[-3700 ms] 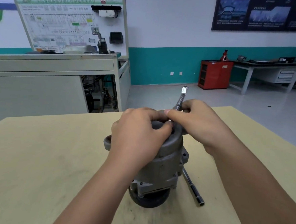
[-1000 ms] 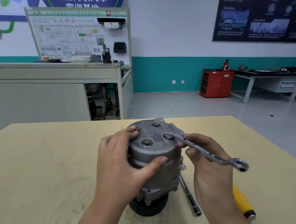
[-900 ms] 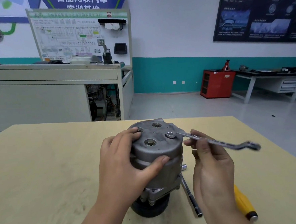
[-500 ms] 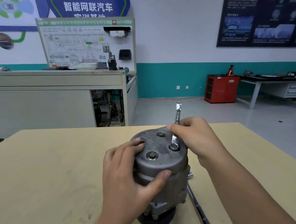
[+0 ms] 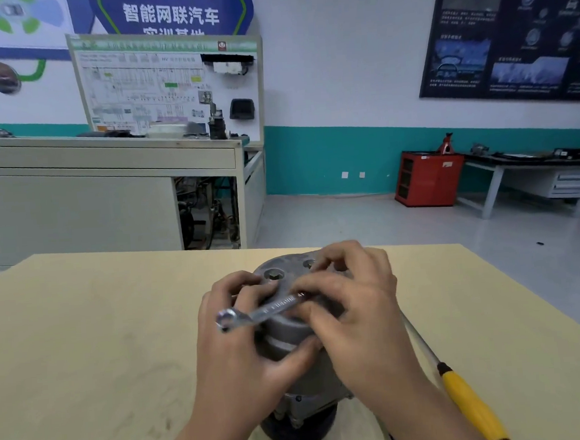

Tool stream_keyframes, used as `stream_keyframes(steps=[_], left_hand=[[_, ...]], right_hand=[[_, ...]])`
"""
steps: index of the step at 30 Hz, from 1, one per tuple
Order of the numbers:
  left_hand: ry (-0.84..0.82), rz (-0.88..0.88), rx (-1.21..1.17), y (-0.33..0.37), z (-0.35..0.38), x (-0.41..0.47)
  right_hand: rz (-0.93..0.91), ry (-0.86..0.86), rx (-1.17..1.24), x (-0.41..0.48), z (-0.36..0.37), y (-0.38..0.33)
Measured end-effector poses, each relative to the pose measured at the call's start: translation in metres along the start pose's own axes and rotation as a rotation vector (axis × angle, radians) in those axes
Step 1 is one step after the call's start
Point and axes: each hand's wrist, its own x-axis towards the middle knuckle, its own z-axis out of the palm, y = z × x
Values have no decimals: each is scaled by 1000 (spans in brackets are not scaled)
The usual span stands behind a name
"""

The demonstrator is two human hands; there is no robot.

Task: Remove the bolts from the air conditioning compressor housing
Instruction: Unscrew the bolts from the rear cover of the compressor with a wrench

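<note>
The grey metal compressor housing (image 5: 289,326) stands upright on the tan table (image 5: 85,354), with a black pulley at its base. One recessed bolt (image 5: 274,273) shows on its top face; another is partly seen behind my fingers. My left hand (image 5: 243,353) wraps the housing's left side and steadies it. My right hand (image 5: 353,311) covers the top right and grips a silver wrench (image 5: 260,313). The wrench's free ring end sticks out to the left over my left hand. Its working end is hidden under my right fingers.
A yellow-handled screwdriver (image 5: 466,400) lies on the table right of the housing. A thin metal rod (image 5: 419,339) runs beside it, mostly behind my right wrist. A grey cabinet with a wiring display board (image 5: 169,87) stands behind the table.
The wrench has swung counter-clockwise: its free end pointed right a second ago, away from me half a second ago, and left now. My left hand stays on the housing.
</note>
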Motion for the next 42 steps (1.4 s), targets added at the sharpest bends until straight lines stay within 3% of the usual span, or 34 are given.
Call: stream_keyframes(steps=[5,9,13,19,24,28,32,36,42], left_hand=[[10,-10,3,-1,1,-3],[18,-22,-5,-3,-1,-4],[20,-40,-13,-1,-2,-4],[16,-68,-32,-1,-4,-5],[0,-74,-33,0,-6,-4],[-22,-49,-25,1,-4,-4],[-25,-27,-24,-2,-3,-3],[-23,-7,-23,-1,-1,0],[-5,-18,-48,-1,1,-2]], right_hand=[[-30,255,263,-29,-6,20],[249,354,599,-32,-6,28],[469,398,504,-19,-1,33],[670,253,478,20,-2,43],[716,-45,442,48,-1,37],[622,-284,185,62,3,25],[398,-357,-200,64,2,6],[62,-275,-398,49,5,-5],[-154,55,-210,8,-7,7]])
